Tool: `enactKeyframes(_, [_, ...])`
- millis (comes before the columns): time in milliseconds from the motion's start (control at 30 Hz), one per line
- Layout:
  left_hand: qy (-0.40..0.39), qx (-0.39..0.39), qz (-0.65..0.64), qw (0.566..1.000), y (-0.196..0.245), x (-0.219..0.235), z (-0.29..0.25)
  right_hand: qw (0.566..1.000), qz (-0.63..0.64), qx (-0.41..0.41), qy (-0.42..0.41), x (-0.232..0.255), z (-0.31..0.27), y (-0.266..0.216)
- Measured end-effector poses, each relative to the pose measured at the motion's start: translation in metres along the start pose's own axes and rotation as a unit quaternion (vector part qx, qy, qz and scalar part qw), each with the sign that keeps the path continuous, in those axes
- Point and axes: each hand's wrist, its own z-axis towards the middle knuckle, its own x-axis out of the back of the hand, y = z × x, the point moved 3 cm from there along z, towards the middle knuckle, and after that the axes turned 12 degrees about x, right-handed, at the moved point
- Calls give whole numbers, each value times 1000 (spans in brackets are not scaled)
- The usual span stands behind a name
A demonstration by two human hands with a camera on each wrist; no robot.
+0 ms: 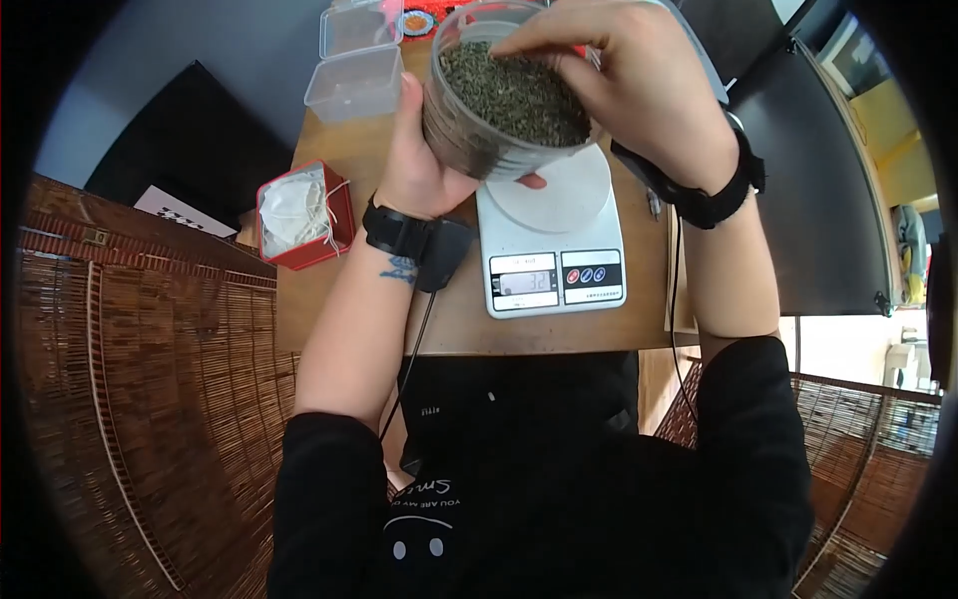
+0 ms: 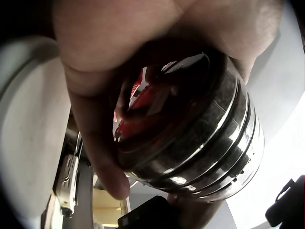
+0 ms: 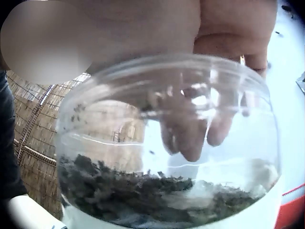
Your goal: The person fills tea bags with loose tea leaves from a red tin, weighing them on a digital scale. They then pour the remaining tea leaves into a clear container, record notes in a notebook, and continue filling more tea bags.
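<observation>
Left grip [image 1: 423, 168] around clear, ribbed jar [image 1: 461, 142] of dark green flakes [image 1: 514, 97]

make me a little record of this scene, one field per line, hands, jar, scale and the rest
left hand: grips jar
right hand: fingers inside jar
jar: clear, tilted, held above scale
contents: dried leaves
scale: white, on table, display seemingly 32
red box: holds white bags
clear box: lid open
</observation>
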Motion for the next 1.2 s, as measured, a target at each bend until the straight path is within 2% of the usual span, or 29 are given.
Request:
enactKeyframes(33, [-122, -7, -101, 987, 2, 3, 2, 999, -23, 3, -27, 7, 1, -6])
enactKeyframes(67, [-119, -4, -103, 988, -3, 7, 3, 998, -46, 7, -53, 14, 3, -11])
enactKeyframes(100, [-87, -28, -59, 994, 0, 3, 3, 997, -65, 39, 18, 15, 0, -8])
enactKeyframes(133, [-56, -53, -14, 997, 3, -1, 3, 997, -61, 25, 41, 19, -5, -7])
enactKeyframes(167, [-60, 5, -222, 973, 2, 4, -1, 997, -25, -21, 71, 25, -14, -3])
enactKeyframes(200, [-58, 7, -224, 973, 4, 4, -2, 992, 19, -78, 96, 28, -24, 1])
enactKeyframes(267, [-162, -15, -243, 956, 12, 1, -1, 961, 147, -198, 124, 27, -51, 6])
enactKeyframes(300, [-167, -38, -229, 958, 15, 6, 4, 961, 147, -201, 123, 29, -65, 10])
enactKeyframes(333, [-166, -36, -231, 958, 20, -2, 0, 973, 88, -195, 89, 31, -81, 14])
enactKeyframes(367, [-103, -38, -255, 961, 25, -5, -2, 980, 29, -188, 54, 35, -98, 18])
enactKeyframes(400, [-40, -39, -279, 959, 28, -6, -4, 977, 35, -202, -51, 36, -116, 16])
enactKeyframes(433, [-116, -21, -293, 949, 28, -3, -4, 973, 45, -212, -76, 33, -122, 7])
enactKeyframes(467, [-114, -19, -295, 948, 23, 0, -1, 968, 54, -222, -101, 30, -126, 0])
enactKeyframes(533, [-28, 0, -274, 961, 10, 5, 3, 965, 90, -227, -92, 19, -128, -3])
enactKeyframes(567, [-26, 3, -275, 961, 2, 7, 2, 962, 123, -229, -80, 12, -129, -5])
enactKeyframes(633, [-158, 54, -130, 977, -13, 2, 1, 964, 162, -205, -57, -3, -130, 4])
enactKeyframes(667, [-158, 57, -128, 977, -20, 5, 5, 963, 198, -178, -35, -8, -128, 8])
enactKeyframes(733, [-53, 38, -22, 998, -22, 0, 14, 959, 193, -205, -27, -8, -129, 11])
enactKeyframes(800, [-37, 33, -64, 997, -13, 8, 4, 970, 128, -206, -24, -1, -129, 13])
enactKeyframes(833, [8, 28, 59, 998, -7, 17, 2, 970, 127, -207, -23, 3, -128, 12])
enactKeyframes(867, [52, 23, 181, 982, -4, 23, 2, 963, 129, -233, -43, 6, -127, 9])
enactKeyframes(933, [79, -3, 229, 970, -6, 27, 5, 954, 131, -262, -63, 5, -131, 8])
enactKeyframes(1000, [127, -46, 445, 885, -4, 27, 5, 951, 147, -267, -52, 1, -138, 8])
enactKeyframes(1067, [111, -61, 454, 882, -4, 26, 7, 947, 141, -280, -72, 1, -138, 5])
enactKeyframes(1133, [96, -74, 463, 878, -4, 24, 8, 932, 191, -299, -77, -4, -138, 2])
enactKeyframes(1200, [100, -44, 411, 905, -7, 24, 8, 941, 184, -278, -65, -8, -140, 2])
